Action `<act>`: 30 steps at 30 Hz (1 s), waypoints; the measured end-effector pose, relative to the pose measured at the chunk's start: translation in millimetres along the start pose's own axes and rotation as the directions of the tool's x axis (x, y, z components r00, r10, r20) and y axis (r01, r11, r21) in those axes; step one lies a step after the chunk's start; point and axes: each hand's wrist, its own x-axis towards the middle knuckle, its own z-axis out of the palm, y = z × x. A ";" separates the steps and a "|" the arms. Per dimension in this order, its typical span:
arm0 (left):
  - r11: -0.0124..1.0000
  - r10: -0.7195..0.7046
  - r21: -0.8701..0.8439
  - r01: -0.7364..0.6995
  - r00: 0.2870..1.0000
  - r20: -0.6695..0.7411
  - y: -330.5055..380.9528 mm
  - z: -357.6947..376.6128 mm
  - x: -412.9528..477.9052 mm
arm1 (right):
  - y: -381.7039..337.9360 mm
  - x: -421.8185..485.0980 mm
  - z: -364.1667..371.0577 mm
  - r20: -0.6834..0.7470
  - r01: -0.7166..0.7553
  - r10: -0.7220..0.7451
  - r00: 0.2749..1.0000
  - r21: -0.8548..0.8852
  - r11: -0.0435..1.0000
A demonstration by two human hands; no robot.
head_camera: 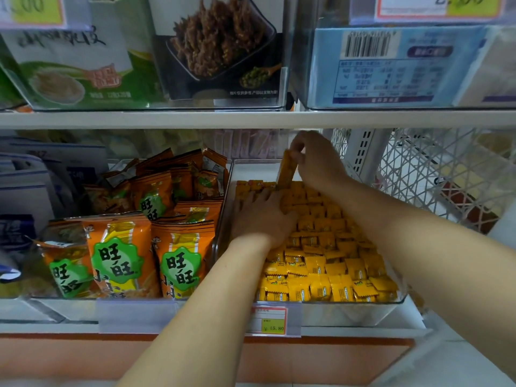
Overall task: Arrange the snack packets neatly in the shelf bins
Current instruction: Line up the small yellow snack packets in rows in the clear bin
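A clear plastic bin [349, 312] on the lower shelf holds several rows of small yellow snack packets [329, 275]. My left hand [261, 216] lies flat, palm down, on the packets at the bin's back left. My right hand [317, 160] reaches to the back of the bin and pinches one yellow packet [285, 170] upright, standing on its end above the rows. To the left, a second bin holds several orange packets with green labels [120, 258], some standing at the front, others heaped behind.
The white shelf board [251, 118] above carries clear bins with boxed goods. A white lattice basket [435, 174] stands to the right. A price tag [269, 321] sits on the shelf's front edge. Blue-and-white packs [25, 191] lie at the far left.
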 end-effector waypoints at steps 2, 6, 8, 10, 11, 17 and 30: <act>0.988 -0.030 -0.154 0.010 0.991 -0.128 3.7 -6.5 -1.9 | -2.5 -7.4 -17.2 -0.054 -0.052 0.055 0.997 0.053 0.997; 0.830 -0.252 -0.558 0.023 0.907 -0.338 23.6 -26.7 -5.8 | -6.3 -63.5 -44.8 -0.035 -0.047 0.057 0.998 0.220 0.974; 0.598 -0.292 -0.796 0.091 0.950 -0.111 37.6 -36.8 -5.9 | -12.3 -88.0 -52.5 0.035 -0.048 0.040 0.999 0.281 0.959; 0.457 -0.271 -0.883 0.106 0.962 -0.024 45.3 -41.0 -8.7 | -14.9 -99.6 -56.0 0.099 -0.074 0.042 0.994 0.352 0.933; 0.421 -0.263 -0.902 0.100 0.965 -0.016 46.4 -41.6 -11.9 | -14.5 -100.9 -58.3 0.103 -0.093 0.057 0.993 0.395 0.914; 0.385 -0.137 -0.922 -0.038 0.986 -0.097 43.2 -32.1 -18.5 | 2.2 -64.9 -57.9 0.233 -0.318 0.233 0.944 0.465 0.826; 0.994 0.033 0.108 -0.027 0.998 -0.053 -4.3 -3.0 10.5 | 18.5 5.2 -8.8 0.042 -0.155 0.150 0.988 0.320 0.935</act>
